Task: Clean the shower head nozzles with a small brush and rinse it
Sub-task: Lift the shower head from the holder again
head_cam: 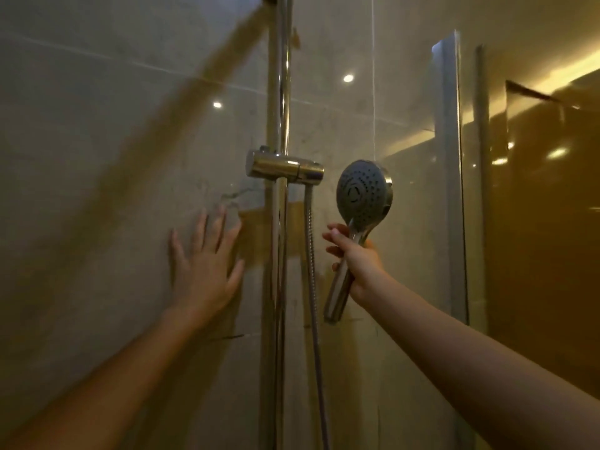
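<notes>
My right hand (355, 258) grips the chrome handle of the shower head (363, 193), holding it upright to the right of the rail. Its round grey nozzle face points toward me. A ribbed metal hose (311, 254) hangs from the empty chrome holder (285, 167) on the vertical rail (281, 92). My left hand (204, 261) presses flat with spread fingers on the tiled wall (97, 157), left of the rail. No brush is in view.
A glass shower partition (449, 177) with a metal edge stands close on the right. Beyond it lies a warmly lit room with a dark panel (545, 222). Ceiling lights reflect in the glossy tiles.
</notes>
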